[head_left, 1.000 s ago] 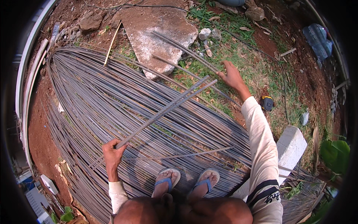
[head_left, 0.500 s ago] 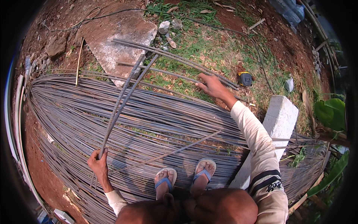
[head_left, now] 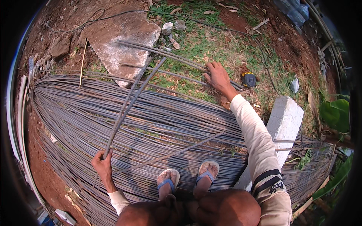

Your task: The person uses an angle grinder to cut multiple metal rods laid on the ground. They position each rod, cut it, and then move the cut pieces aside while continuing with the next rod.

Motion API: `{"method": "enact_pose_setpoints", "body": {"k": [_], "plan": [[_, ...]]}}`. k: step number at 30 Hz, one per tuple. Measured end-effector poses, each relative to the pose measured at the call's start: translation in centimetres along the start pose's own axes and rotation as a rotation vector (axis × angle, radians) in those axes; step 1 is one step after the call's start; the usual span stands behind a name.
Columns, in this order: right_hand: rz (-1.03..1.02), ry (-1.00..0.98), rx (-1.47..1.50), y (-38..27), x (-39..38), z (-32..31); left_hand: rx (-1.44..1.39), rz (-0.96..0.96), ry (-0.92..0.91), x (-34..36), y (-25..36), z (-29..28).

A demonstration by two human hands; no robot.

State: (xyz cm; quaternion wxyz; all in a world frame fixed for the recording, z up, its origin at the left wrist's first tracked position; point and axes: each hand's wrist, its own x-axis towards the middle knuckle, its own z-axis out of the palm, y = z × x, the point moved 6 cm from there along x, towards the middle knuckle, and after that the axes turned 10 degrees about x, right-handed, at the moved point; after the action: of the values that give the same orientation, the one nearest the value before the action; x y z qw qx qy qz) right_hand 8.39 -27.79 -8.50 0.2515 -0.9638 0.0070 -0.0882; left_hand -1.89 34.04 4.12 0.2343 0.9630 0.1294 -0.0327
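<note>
My left hand [head_left: 102,162] is closed around two steel rebar rods [head_left: 127,103]. They slant up and away from me, spreading a little toward their far ends. At the upper right my right hand [head_left: 219,79] has its fingers bent over a pair of thinner rebar rods [head_left: 163,52], gripping at their right part. A single rod [head_left: 167,72] runs just below that pair and passes under the same hand. Beneath everything spreads a wide bundle of long steel bars [head_left: 181,103], bowed by the lens, with my sandalled feet on it.
A black and yellow tape measure [head_left: 248,79] lies on the grass right of my hand. A white concrete block [head_left: 285,116] stands across the bars at right. Far left is a broken concrete slab [head_left: 124,41]. A loose rod [head_left: 175,152] crosses the bundle; a dark cable [head_left: 226,28] runs beyond.
My right hand has shifted slightly up and right, from the single rod onto the pair. My left hand still grips its two rods, which have moved slightly right.
</note>
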Motion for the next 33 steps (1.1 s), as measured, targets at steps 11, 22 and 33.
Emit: {"method": "enact_pose_setpoints", "body": {"k": [11,22,33], "plan": [[0.082,-0.174,-0.077,2.3,1.0,1.4,-0.007,0.044,-0.003,0.0,0.0,0.0],[0.299,-0.204,0.388,5.6,2.5,2.6,-0.077,0.017,-0.031,0.3,0.5,1.1],[0.396,-0.333,0.48,8.0,3.6,4.6,0.011,0.034,-0.033,-0.2,0.6,0.9]]}}
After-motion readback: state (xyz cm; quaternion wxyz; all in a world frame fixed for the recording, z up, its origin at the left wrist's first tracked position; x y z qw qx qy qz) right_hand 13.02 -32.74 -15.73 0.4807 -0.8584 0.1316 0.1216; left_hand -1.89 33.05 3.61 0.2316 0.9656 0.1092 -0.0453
